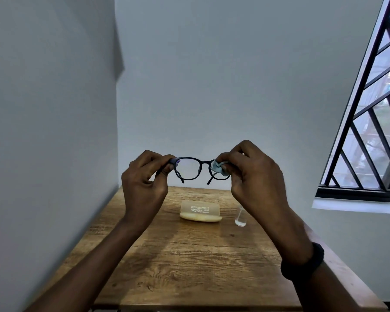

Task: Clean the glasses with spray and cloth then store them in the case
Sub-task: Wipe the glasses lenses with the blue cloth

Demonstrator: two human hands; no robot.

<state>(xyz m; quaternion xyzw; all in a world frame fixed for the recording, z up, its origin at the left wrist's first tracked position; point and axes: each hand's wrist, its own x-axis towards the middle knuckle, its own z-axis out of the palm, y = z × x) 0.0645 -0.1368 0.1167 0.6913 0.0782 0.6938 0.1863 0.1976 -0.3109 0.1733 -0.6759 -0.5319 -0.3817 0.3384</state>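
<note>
Dark-framed glasses (189,168) are held up in the air above the far end of the wooden table (189,262). My left hand (144,179) pinches the frame's left corner. My right hand (254,174) presses a small light-blue cloth (218,168) around the right lens, which the cloth and fingers mostly hide. Below the glasses, an open cream case (200,211) lies on the table with its translucent lid raised. A small clear spray bottle (240,218) stands to the right of the case, partly behind my right wrist.
Grey walls close in at the left and behind the table. A barred window (369,131) sits at the right above a white sill. A black band circles my right wrist (304,264).
</note>
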